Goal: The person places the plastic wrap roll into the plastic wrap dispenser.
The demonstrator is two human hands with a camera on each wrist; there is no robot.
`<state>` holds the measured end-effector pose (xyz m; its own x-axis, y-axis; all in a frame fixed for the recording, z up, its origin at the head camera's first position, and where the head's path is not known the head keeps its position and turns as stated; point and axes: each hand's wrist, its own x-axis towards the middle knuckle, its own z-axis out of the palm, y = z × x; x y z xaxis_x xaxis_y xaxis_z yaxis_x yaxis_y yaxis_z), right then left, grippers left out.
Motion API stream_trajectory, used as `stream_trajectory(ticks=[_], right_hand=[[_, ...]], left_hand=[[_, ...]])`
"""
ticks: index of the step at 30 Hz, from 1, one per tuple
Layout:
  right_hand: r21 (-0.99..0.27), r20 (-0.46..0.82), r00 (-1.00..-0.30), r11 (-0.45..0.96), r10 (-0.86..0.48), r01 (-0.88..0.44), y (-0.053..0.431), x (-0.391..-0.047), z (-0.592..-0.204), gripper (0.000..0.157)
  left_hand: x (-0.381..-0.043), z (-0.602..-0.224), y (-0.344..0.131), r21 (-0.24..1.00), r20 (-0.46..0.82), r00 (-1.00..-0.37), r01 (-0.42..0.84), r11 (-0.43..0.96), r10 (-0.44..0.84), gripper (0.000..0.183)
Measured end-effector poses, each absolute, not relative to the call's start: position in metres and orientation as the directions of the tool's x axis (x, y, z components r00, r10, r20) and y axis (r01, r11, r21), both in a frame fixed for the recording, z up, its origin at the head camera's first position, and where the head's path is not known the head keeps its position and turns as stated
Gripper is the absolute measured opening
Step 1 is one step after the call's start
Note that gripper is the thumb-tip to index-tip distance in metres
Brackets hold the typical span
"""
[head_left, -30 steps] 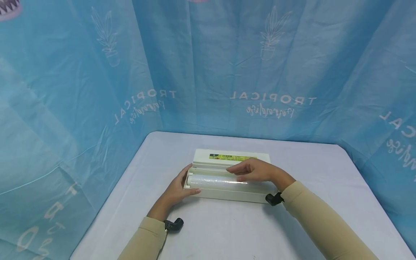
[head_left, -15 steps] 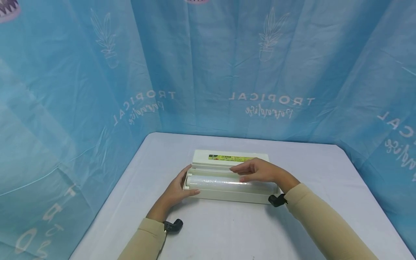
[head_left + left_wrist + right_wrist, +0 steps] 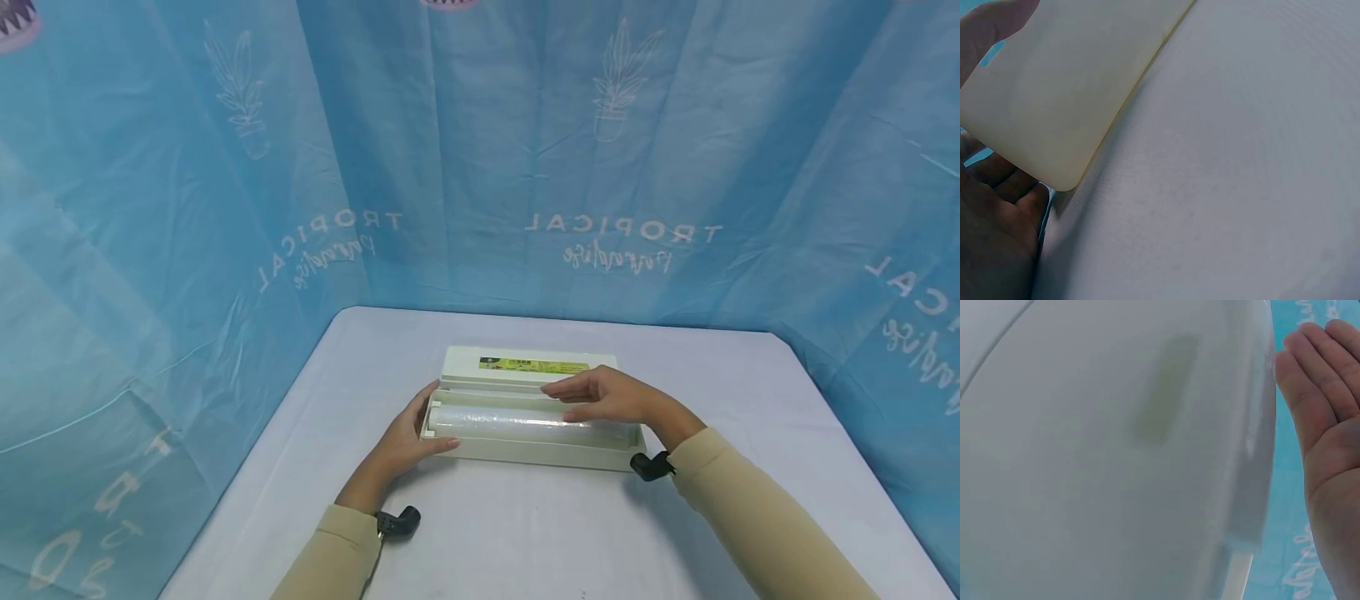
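Note:
A long white cling film dispenser box (image 3: 525,451) lies on the table with its lid (image 3: 459,362) folded back. Inside it rests a shiny, clear roll of cling film (image 3: 487,420). My left hand (image 3: 403,440) grips the box's left end, thumb over the front edge and fingers at the back corner; in the left wrist view the box end (image 3: 1079,100) sits between thumb and fingers. Over the roll's right part is my right hand (image 3: 611,397), fingers mostly straight, thumb at the film. Straight fingers (image 3: 1319,381) appear in the right wrist view. The hand hides part of the roll.
A white cloth covers the table (image 3: 720,392). Behind and beside it hangs a blue printed curtain (image 3: 480,167). The lid carries a yellow-green label (image 3: 525,365). Black wrist cameras (image 3: 397,522) sit on both forearms.
My right hand has slid a little to the right along the roll. The left hand keeps its grip on the box's left end.

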<state>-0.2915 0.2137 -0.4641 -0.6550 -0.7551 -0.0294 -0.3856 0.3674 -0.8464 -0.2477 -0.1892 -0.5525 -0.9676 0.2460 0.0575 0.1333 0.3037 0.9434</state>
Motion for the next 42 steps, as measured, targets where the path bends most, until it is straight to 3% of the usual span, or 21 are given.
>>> stream_trajectory(ticks=[29, 42], right_hand=[[-0.836, -0.004, -0.718, 0.396, -0.696, -0.380, 0.249, -0.275, -0.471, 0.056], [-0.802, 0.015, -0.751, 0.440, -0.660, -0.403, 0.266, -0.268, -0.469, 0.066]], left_hand=[[-0.248, -0.559, -0.188, 0.933, 0.065, -0.966, 0.148, 0.327, 0.250, 0.114], [-0.248, -0.554, -0.188, 0.937, 0.056, -0.967, 0.137, 0.321, 0.247, 0.111]])
